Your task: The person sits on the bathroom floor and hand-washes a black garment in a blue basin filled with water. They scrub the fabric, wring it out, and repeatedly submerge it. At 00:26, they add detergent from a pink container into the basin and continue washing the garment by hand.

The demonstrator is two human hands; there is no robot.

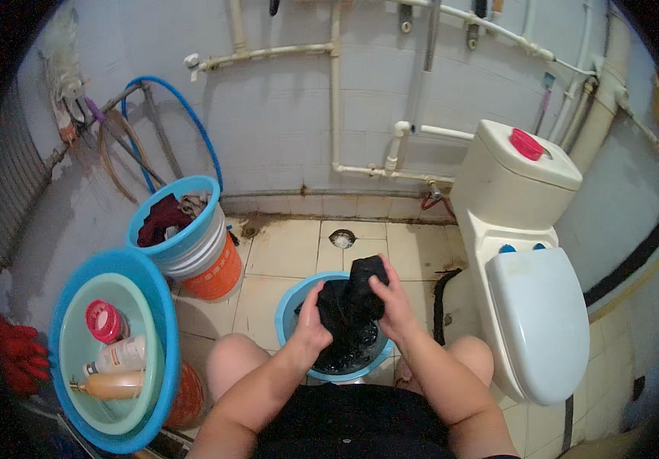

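Note:
Between my two hands a wet black cloth (342, 307), perhaps a garment, is held bunched over a light blue basin (287, 304) on the tiled floor. My left hand (312, 321) grips its left side, thumb on top. On the right, my right hand (395, 304) clasps a raised fold of the same cloth. The lower part of the cloth hangs down into dark, sudsy water (348, 361) in the basin. Fingers behind the cloth are partly hidden.
Left stand a blue tub (65, 336) with a pale green basin (77, 382) holding bottles and a red jar, and a bucket (218, 264) topped by a basin of clothes (162, 222). A toilet (540, 321) is at right. A floor drain (341, 239) lies beyond my basin.

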